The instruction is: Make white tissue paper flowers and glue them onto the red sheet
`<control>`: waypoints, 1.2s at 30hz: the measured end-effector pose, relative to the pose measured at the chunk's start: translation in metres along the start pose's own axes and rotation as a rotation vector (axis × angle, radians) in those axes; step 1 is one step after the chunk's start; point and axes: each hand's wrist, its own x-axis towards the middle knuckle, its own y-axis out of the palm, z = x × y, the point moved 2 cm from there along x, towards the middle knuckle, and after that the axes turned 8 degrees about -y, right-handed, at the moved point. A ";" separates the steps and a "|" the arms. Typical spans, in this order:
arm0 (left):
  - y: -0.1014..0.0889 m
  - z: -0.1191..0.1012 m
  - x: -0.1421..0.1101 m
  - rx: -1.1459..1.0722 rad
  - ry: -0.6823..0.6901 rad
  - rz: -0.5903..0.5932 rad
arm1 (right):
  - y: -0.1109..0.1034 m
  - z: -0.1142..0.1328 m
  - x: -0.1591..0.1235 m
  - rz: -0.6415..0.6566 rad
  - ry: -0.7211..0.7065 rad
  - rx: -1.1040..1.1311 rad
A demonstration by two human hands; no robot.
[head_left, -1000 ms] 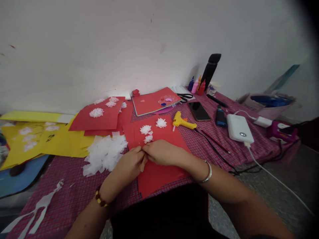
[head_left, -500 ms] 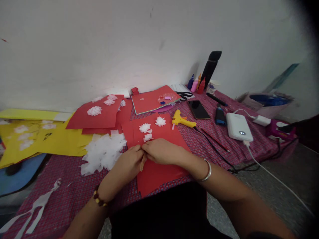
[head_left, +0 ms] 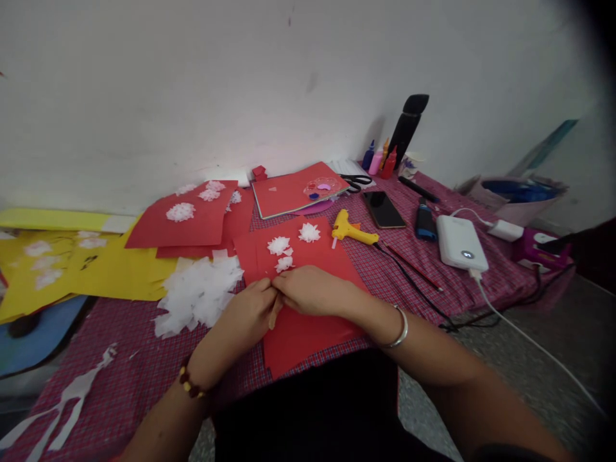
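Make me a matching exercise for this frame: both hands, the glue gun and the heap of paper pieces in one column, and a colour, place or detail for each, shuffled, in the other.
Column one
1. Left hand
2. Right hand
3. Glue gun
4. Heap of paper pieces

Column two
A. Silver bangle on that arm's wrist
B. White, to the left of both hands
C. Yellow body
D. Beaded bracelet on that arm's wrist

Pairs: 1-D, 2-A, 3-C, 4-B

1 head-worn view, facing forward and down, hands [head_left: 310, 290] near
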 end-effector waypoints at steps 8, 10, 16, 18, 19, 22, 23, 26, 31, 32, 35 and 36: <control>-0.001 -0.002 0.001 -0.028 0.003 -0.014 | -0.002 0.001 0.000 0.006 0.014 0.011; -0.001 -0.002 0.001 -0.028 0.002 -0.016 | -0.003 0.001 0.000 0.008 0.021 0.015; 0.001 -0.002 0.001 0.029 -0.028 0.038 | -0.002 0.001 -0.001 -0.001 0.003 0.003; 0.002 -0.001 0.001 0.043 -0.030 0.043 | -0.002 0.001 -0.001 -0.004 -0.002 -0.009; 0.002 -0.001 0.001 0.047 -0.031 0.042 | -0.002 0.001 -0.001 -0.003 -0.003 -0.010; 0.004 0.001 0.001 0.047 -0.030 0.037 | -0.002 0.002 -0.001 0.010 0.004 -0.009; 0.004 0.001 0.001 0.044 -0.028 0.034 | -0.001 0.002 -0.001 0.014 0.006 -0.009; 0.005 0.003 0.001 0.034 -0.026 0.033 | -0.001 0.002 -0.001 0.008 0.003 -0.009; 0.006 0.003 0.000 0.006 -0.026 0.027 | -0.001 0.002 -0.002 0.005 0.002 -0.003; 0.006 0.003 0.000 0.000 -0.020 0.022 | -0.001 0.002 -0.002 0.005 0.004 -0.004; 0.006 0.004 0.001 0.001 -0.005 0.014 | -0.001 0.002 -0.002 0.005 0.007 -0.005; 0.006 0.004 0.001 0.006 -0.004 0.016 | -0.001 0.002 -0.002 0.006 0.006 -0.006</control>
